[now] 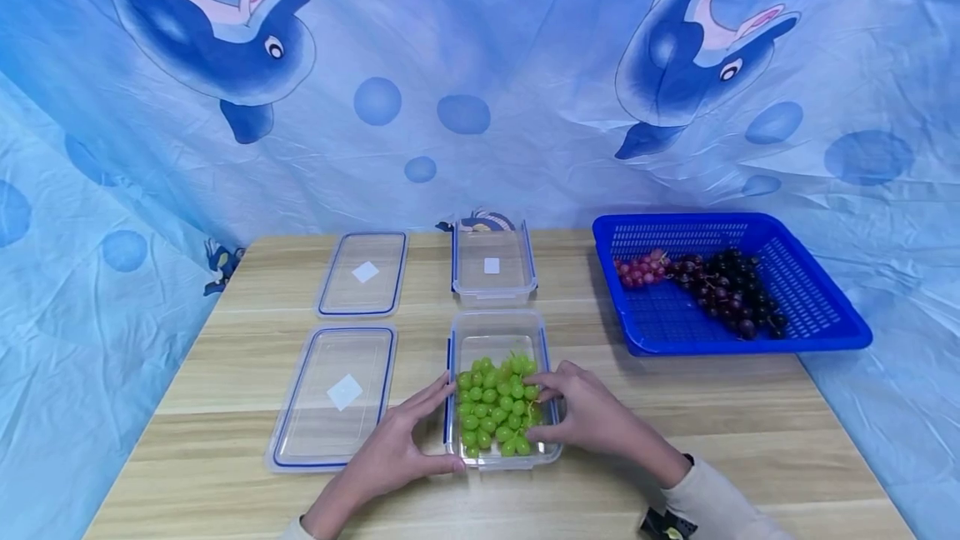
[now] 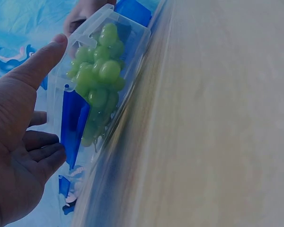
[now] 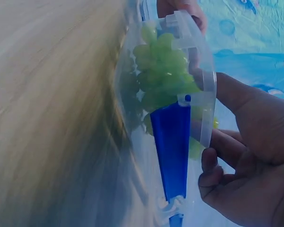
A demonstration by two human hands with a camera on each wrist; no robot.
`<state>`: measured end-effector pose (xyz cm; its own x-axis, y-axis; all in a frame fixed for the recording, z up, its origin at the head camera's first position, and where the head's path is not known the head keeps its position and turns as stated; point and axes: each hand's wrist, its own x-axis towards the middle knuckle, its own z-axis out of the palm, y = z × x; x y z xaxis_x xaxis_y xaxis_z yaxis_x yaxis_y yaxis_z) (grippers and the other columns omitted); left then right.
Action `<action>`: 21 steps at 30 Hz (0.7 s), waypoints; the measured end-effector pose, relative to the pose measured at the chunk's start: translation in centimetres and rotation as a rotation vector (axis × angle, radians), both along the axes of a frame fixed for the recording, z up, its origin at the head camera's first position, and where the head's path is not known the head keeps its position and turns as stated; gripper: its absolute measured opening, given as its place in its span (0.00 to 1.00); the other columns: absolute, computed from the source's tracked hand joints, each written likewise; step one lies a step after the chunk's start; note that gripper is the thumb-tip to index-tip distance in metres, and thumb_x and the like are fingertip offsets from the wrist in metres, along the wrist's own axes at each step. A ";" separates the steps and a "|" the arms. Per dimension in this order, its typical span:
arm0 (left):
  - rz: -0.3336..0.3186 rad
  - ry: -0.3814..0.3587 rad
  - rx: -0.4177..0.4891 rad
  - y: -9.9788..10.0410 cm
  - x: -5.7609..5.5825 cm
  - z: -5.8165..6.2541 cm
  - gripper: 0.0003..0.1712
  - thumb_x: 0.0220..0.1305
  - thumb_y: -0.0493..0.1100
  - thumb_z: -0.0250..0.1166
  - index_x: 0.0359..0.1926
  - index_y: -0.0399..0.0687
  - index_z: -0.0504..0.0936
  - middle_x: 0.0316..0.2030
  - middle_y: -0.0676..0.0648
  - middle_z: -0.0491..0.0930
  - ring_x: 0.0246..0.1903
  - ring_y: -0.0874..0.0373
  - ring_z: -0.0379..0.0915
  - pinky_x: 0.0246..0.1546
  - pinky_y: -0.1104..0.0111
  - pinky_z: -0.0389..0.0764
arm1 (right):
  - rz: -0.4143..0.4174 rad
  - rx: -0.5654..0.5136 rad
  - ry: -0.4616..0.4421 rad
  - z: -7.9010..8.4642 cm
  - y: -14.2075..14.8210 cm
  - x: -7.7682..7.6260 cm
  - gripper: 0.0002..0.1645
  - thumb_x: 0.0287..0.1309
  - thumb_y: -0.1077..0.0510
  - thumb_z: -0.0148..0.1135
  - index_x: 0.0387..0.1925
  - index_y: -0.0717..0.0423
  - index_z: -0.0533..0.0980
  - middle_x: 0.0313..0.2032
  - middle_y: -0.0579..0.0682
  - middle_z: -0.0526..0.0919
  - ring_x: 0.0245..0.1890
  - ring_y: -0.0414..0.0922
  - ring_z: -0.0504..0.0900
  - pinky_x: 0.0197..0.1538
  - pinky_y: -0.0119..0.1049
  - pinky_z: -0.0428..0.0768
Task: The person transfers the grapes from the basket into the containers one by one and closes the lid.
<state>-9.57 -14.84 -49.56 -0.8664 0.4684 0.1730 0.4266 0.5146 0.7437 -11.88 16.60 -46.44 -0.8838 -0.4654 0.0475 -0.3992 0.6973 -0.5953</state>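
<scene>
A clear lidless container [image 1: 498, 323] with blue side clips holds a bunch of green grapes [image 1: 491, 407]. My left hand [image 1: 401, 448] lies along its left side, fingers extended against the wall and thumb at the near left corner. In the left wrist view the thumb [image 2: 45, 59] reaches the rim, with the fingers beside the blue clip [image 2: 73, 123]. From the right, my right hand [image 1: 588, 411] reaches over the rim; its thumb and forefinger bracket the grapes' right edge. In the right wrist view its other fingers [image 3: 210, 175] curl outside the wall.
Behind stands another clear container [image 1: 491, 282]. Two blue-edged lids, one farther [image 1: 363, 294] and one nearer [image 1: 330, 440], lie on the left of the wooden table [image 1: 570, 507]. A blue basket [image 1: 750, 347] at the back right holds red grapes [image 1: 641, 271] and dark grapes [image 1: 731, 294].
</scene>
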 end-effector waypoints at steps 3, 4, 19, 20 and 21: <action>0.002 0.010 0.007 0.0 0.0 -0.1 0.60 0.42 0.64 0.81 0.74 0.46 0.69 0.76 0.44 0.60 0.73 0.44 0.61 0.70 0.47 0.64 | 0.037 0.056 0.042 0.2 -0.3 0.1 0.45 0.41 0.40 0.83 0.61 0.52 0.80 0.35 0.40 0.77 0.30 0.34 0.68 0.30 0.27 0.74; 0.002 0.012 0.007 0.0 -0.1 -0.1 0.60 0.42 0.63 0.82 0.74 0.46 0.69 0.76 0.44 0.60 0.72 0.44 0.61 0.70 0.47 0.65 | 0.040 0.070 0.057 0.3 -0.3 0.2 0.45 0.41 0.40 0.83 0.61 0.52 0.81 0.33 0.40 0.75 0.29 0.34 0.66 0.28 0.26 0.73; 0.001 0.015 -0.003 0.1 -0.2 0.0 0.60 0.43 0.57 0.84 0.75 0.45 0.67 0.77 0.44 0.60 0.72 0.43 0.62 0.70 0.47 0.64 | 0.036 0.122 0.260 0.2 0.0 -0.5 0.41 0.35 0.38 0.85 0.52 0.53 0.85 0.53 0.45 0.79 0.53 0.46 0.72 0.55 0.45 0.81; 0.002 0.011 -0.003 0.1 -0.2 0.0 0.60 0.42 0.57 0.84 0.75 0.45 0.67 0.77 0.44 0.59 0.72 0.43 0.62 0.70 0.47 0.64 | 0.038 0.128 0.240 0.3 -0.1 -0.5 0.42 0.36 0.38 0.85 0.53 0.54 0.85 0.54 0.46 0.80 0.55 0.47 0.72 0.56 0.46 0.81; 0.002 0.010 -0.004 0.0 -0.2 0.0 0.60 0.42 0.58 0.84 0.75 0.45 0.67 0.77 0.44 0.59 0.72 0.43 0.61 0.70 0.47 0.64 | 0.040 0.135 0.223 0.3 -0.2 -0.6 0.42 0.36 0.38 0.85 0.54 0.55 0.84 0.55 0.47 0.80 0.55 0.48 0.72 0.57 0.47 0.80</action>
